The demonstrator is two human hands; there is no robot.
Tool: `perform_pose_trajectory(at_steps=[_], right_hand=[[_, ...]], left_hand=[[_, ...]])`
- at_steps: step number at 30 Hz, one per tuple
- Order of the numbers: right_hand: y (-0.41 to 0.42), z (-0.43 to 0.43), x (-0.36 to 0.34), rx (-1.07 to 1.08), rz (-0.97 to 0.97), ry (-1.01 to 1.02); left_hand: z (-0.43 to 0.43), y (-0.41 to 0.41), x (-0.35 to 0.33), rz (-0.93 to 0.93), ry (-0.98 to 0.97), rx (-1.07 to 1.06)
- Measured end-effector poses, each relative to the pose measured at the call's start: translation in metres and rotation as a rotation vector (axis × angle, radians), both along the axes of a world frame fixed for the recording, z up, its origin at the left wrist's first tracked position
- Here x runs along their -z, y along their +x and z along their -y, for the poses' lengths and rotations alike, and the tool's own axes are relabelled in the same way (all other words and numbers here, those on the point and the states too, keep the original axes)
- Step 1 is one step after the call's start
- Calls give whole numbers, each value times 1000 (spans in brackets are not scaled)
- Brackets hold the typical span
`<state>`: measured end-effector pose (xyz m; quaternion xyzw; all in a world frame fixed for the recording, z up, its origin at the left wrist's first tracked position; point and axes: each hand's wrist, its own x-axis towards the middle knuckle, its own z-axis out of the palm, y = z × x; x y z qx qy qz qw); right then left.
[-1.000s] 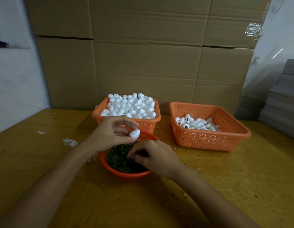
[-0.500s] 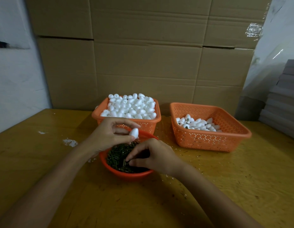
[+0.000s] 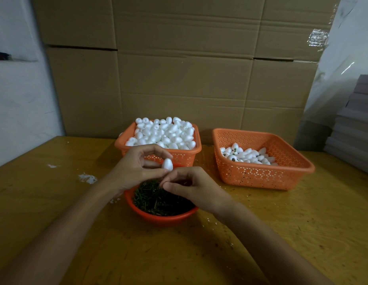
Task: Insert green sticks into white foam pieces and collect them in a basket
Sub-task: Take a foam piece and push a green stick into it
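Note:
My left hand [image 3: 137, 168] pinches a white egg-shaped foam piece [image 3: 167, 163] between thumb and fingertips, held upright above the round orange bowl [image 3: 160, 218] of green sticks [image 3: 156, 200]. My right hand [image 3: 191, 189] is just below and right of the foam piece, thumb and forefinger pinched together close under it; a stick between them is too small to make out. Behind the bowl an orange basket [image 3: 187, 154] is heaped with plain foam pieces [image 3: 164, 133]. At the right, a second orange basket [image 3: 261, 175] holds several foam pieces [image 3: 249, 156], some showing green stubs.
All of it sits on a yellow wooden table [image 3: 302, 223]. Stacked cardboard boxes [image 3: 179, 68] form a wall right behind the baskets. A pile of grey boards [image 3: 356, 124] stands at the far right. White flecks [image 3: 87, 178] lie on the table at the left.
My right hand has lifted out of the bowl of sticks and come up to the foam piece. My left hand has kept the foam piece nearly still.

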<state>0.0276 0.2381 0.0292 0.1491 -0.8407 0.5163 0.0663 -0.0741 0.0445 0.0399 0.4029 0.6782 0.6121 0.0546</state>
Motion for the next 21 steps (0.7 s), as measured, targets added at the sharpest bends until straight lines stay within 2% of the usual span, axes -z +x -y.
perform_pose_trajectory(at_steps=[7, 14, 21], right_hand=[[3, 4, -1, 74, -25, -82], [-1, 3, 5, 55, 3, -108], [-5, 0, 7, 64, -41, -180]], left_hand=[[1, -1, 0, 10, 10, 10], [1, -3, 1, 70, 84, 1], [2, -4, 1, 44, 83, -11]])
